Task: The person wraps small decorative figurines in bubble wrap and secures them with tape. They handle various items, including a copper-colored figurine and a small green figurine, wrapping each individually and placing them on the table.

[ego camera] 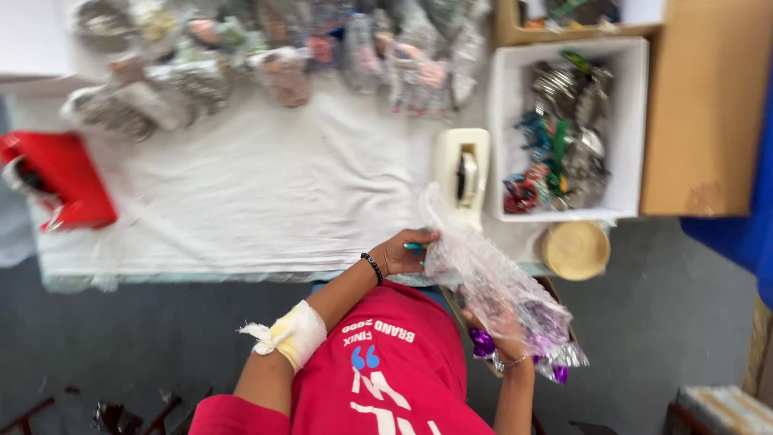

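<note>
Closest to the lens is the red shirt (386, 379) at bottom centre, with a bandaged forearm (294, 334) coming out of it on the left. Looks to me like we're mid-wrap here: a sheet of bubble wrap (491, 282) is stretched diagonally between both hands, lower centre-right of the frame, just off the near edge of the white-cloth surface (241, 193). The left hand (403, 251) has its fingers pinched on the upper end of the wrap, and there's a small teal thing (415, 246) tucked at the fingertips; too blurry to tell what it is. The right hand (503, 330) is lower down, seen through the plastic, fingers curled around the bottom end where some shiny purple stuff (483, 345) pokes out. So the wrap sits between the two grips, touching both. My guess is the next bit needs tape, and the cream tape dispenser (463, 173) is right there just above the left hand. Upper right there's a white box (503, 129) of shiny trinkets, and a row of already bagged items (282, 56) runs along the top.
</note>
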